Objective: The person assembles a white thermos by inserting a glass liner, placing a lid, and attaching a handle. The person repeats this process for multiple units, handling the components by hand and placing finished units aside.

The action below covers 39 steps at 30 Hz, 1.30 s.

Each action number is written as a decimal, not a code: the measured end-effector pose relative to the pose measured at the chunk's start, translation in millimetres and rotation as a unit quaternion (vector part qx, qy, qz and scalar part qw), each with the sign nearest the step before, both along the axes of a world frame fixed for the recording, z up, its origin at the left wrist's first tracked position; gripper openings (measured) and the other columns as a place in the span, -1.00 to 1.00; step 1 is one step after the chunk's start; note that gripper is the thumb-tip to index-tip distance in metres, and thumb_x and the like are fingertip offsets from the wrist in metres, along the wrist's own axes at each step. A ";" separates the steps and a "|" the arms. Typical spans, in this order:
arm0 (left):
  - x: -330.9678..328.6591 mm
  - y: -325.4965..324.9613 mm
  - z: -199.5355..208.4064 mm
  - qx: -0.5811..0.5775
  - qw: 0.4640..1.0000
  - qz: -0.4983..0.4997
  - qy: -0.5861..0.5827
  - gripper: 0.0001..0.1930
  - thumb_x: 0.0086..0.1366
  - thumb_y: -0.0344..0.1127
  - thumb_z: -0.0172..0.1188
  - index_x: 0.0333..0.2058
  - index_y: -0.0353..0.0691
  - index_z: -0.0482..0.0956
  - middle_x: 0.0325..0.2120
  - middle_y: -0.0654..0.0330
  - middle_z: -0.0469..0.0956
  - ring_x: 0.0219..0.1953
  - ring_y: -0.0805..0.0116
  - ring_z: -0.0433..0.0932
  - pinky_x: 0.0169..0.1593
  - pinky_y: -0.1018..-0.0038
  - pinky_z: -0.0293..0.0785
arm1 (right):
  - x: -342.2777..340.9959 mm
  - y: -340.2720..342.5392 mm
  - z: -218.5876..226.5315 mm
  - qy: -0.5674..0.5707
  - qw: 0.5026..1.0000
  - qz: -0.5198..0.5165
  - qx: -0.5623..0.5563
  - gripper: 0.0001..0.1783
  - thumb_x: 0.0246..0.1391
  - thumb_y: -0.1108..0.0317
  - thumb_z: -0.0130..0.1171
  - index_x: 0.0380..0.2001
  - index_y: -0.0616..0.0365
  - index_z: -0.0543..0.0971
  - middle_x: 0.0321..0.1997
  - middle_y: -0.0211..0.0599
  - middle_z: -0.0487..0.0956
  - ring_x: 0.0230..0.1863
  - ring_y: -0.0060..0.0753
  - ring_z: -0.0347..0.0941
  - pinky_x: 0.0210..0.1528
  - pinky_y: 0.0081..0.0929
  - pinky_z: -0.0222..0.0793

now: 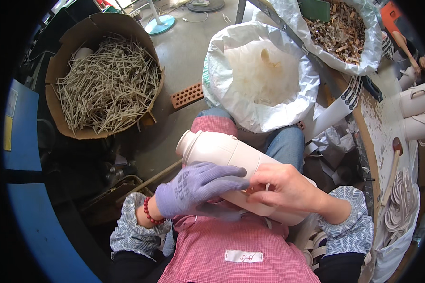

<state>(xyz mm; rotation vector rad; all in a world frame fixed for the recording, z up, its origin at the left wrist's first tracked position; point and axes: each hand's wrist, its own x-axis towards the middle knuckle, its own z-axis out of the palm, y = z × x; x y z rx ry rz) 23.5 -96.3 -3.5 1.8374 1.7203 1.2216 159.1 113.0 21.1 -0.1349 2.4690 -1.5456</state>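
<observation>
Across my lap lies a pale, off-white plastic jug (231, 150), tilted with its round neck toward the upper left. My left hand (198, 186), in a purple glove, rests over its near side, fingers reaching along the wall and thumb lower down, gripping it. My bare right hand (283, 186) is at the jug's near side, thumb and fingertips pinched together. A small pale piece shows between those fingers; its kind is too small to make out. Part of the jug's near side is hidden under both hands.
Ahead stands a white sack (215, 61) with translucent material inside. A cardboard box (56, 106) of thin pale sticks is at left, a perforated brick (186, 95) between them. At right are a mallet (396, 147), coiled pale strips (401, 207) and white jugs (416, 101); another person works beyond.
</observation>
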 end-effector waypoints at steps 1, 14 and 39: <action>5.1 -5.1 -1.2 0.007 0.999 0.023 -0.023 -0.42 -0.09 -0.28 0.49 -0.03 -0.11 0.52 0.01 0.00 0.50 -0.07 0.09 0.58 -0.07 0.30 0.52 | 1.7 -3.2 -0.9 -0.023 1.000 0.009 -0.003 -0.79 -0.06 0.37 0.34 -0.32 0.19 0.62 -0.36 -0.26 0.59 -0.31 -0.35 0.54 -0.25 -0.47 0.44; 12.5 -31.3 -21.4 -0.005 0.997 0.002 0.082 -0.55 -0.06 -0.29 0.41 -0.12 -0.13 0.57 0.01 0.02 0.48 -0.03 0.09 0.54 -0.02 0.28 0.48 | 7.1 -23.9 -9.0 -0.054 0.997 0.048 -0.025 -0.67 -0.05 0.16 0.31 -0.30 0.19 0.60 -0.35 -0.15 0.56 -0.26 -0.10 0.51 -0.17 -0.30 0.42; 51.2 -33.6 -45.5 0.022 0.995 0.089 -0.039 -0.28 -0.24 -0.39 0.50 0.02 -0.12 0.47 0.02 0.09 0.44 0.15 -0.03 0.41 0.13 0.16 0.39 | 29.9 -25.2 -11.5 0.062 0.997 0.033 0.038 -0.84 0.04 0.31 0.16 -0.47 0.18 0.59 -0.49 -0.13 0.51 -0.40 -0.05 0.52 -0.28 -0.21 0.46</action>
